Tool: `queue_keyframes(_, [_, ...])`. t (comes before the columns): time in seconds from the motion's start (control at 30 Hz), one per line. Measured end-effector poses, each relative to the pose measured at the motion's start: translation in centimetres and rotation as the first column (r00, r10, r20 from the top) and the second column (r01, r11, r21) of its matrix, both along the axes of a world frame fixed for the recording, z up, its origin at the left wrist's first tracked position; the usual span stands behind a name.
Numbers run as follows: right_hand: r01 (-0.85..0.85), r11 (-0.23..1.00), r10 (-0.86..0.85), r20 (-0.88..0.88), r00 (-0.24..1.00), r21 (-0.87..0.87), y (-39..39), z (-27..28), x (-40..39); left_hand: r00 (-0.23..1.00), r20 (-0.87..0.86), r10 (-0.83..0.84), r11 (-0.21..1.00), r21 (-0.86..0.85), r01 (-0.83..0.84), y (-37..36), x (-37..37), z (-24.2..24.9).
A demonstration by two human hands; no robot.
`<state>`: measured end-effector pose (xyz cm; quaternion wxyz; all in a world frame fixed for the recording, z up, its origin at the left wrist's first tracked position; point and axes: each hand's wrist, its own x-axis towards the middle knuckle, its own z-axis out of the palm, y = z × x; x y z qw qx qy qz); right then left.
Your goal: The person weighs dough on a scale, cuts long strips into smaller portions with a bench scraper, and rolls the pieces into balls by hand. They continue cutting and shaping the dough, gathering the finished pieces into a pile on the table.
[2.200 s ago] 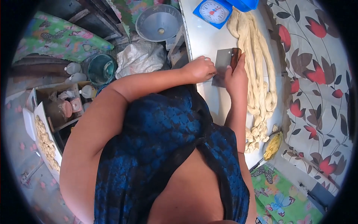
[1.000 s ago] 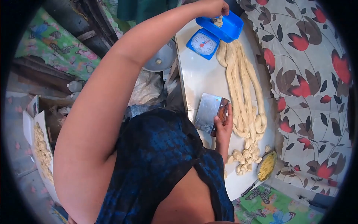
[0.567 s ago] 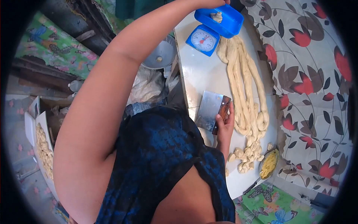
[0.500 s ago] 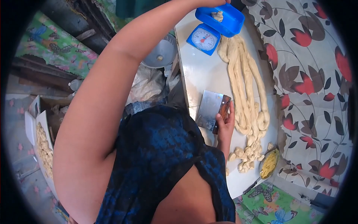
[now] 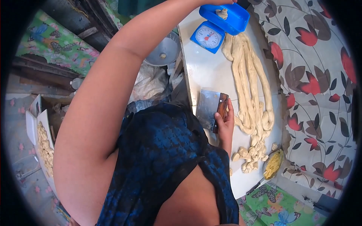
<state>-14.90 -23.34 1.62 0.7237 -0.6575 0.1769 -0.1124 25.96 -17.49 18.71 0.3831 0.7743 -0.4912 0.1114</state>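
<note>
My right hand (image 5: 225,126) is closed around the wooden handle of a dough scraper (image 5: 207,108), its metal blade over the tabletop and pointing left. At the top edge, my left hand (image 5: 220,1) is mostly cut off, beside the rim of a blue tray (image 5: 235,19); its grip is hidden. A small piece of dough (image 5: 221,14) lies in that tray. The tray is on a blue dial scale (image 5: 207,36). Long strands of dough (image 5: 245,79) run down the table to the right of the scraper, with several cut dough pieces (image 5: 250,154) below them.
An oval dish of yellow filling (image 5: 273,165) sits near the table's lower right end, by a knife (image 5: 255,186). Left of the table are a grey basin (image 5: 164,51) and a plastic bag (image 5: 149,84). A floral curtain (image 5: 313,86) hangs at the right; more pieces (image 5: 45,148) are far left.
My right hand and the scraper have shifted slightly left and up, away from the dough strands. My left hand remains by the blue tray.
</note>
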Motion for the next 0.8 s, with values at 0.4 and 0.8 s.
queue_keyframes(0.4, [0.260, 0.939, -0.283, 0.078, 0.956, 0.224, -0.7, 1.5, 3.9, 0.974, -0.085, -0.212, 0.809, 0.543, 0.223, -2.9, 5.3, -2.6])
queue_keyframes(0.8, [0.216, 0.969, -0.216, -0.011, 0.976, 0.122, -2.1, 0.2, 9.9, 0.974, 0.022, -0.227, 0.635, 0.761, 0.131, -1.3, 1.6, 0.9])
